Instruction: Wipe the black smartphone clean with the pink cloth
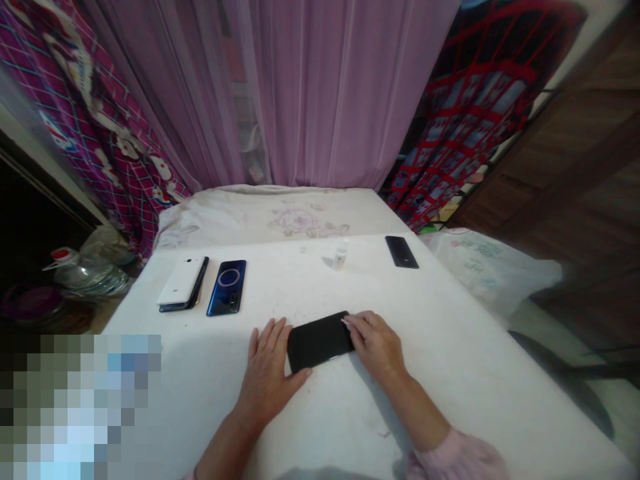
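Observation:
A black phone [320,341] lies screen up on the white tablecloth, slightly tilted to the right. My left hand [273,373] rests at its left end, fingers spread, the thumb along the near edge. Over the right end, my right hand [375,343] has its fingers pinched together on a small whitish thing, too small to name, against the screen. Beyond the phone stands a small clear bottle [340,258]. To the left lie a blue phone [227,288] with a ring on its back and a stack topped by a white phone [184,281].
Another dark phone [401,252] lies at the table's right edge. The white tablecloth [280,287] reaches back to purple curtains [325,93]. A plastic bag [485,267] is right of the table; a large water bottle [90,273] stands on the left.

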Motion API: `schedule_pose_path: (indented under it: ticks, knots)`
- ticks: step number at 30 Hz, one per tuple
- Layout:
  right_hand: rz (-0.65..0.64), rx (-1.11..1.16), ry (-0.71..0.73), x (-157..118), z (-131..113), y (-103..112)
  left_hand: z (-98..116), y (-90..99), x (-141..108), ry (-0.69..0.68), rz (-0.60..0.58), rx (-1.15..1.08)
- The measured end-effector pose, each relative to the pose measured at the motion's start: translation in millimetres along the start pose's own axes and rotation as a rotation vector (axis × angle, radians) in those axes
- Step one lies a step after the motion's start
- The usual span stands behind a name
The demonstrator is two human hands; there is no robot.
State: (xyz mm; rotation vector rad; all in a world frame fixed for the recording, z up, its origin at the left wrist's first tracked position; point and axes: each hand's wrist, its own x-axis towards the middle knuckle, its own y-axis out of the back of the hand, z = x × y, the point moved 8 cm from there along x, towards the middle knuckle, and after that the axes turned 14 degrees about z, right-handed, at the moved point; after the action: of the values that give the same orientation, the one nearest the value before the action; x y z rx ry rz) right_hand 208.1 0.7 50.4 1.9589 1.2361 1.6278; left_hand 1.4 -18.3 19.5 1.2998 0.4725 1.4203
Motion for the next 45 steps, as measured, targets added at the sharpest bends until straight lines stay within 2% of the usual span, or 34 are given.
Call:
schedule_pose_path:
  ticks: [5, 12, 16, 22, 29, 34, 37, 41, 45]
  knots:
    - [0.021, 0.012, -0.045, 7, 7, -5, 0, -0.4, 0, 0.01, -0.019, -0.003]
    - [-0.077, 0.11, -0.088, -12, -3, 4, 3, -0.4, 1, -0.005, -0.038, -0.011]
    - [-0.122, 0.098, -0.1, -8, 3, 2, 3, -2.1, 3, 0.005, -0.079, 0.005]
    - [-0.038, 0.046, -0.135, 10, 20, -8, 2, -1.6, 3, 0.004, -0.07, -0.004]
    - [-0.044, 0.117, -0.066, -9, 16, 4, 2, -2.5, 4, 0.032, -0.065, -0.005]
    - [-0.063, 0.131, -0.123, -11, 22, 4, 1, 0.8, 5, 0.057, -0.024, 0.009]
    - [-0.063, 0.106, -0.186, -6, 31, 3, 13, 5.7, 5, -0.037, -0.007, -0.018]
    - [-0.086, 0.061, -0.223, -4, 35, 2, 35, 4.3, 2, -0.235, -0.073, -0.083]
    - [-0.108, -0.022, -0.214, -6, 29, -1, 39, -0.2, 1, -0.278, -0.066, -0.013]
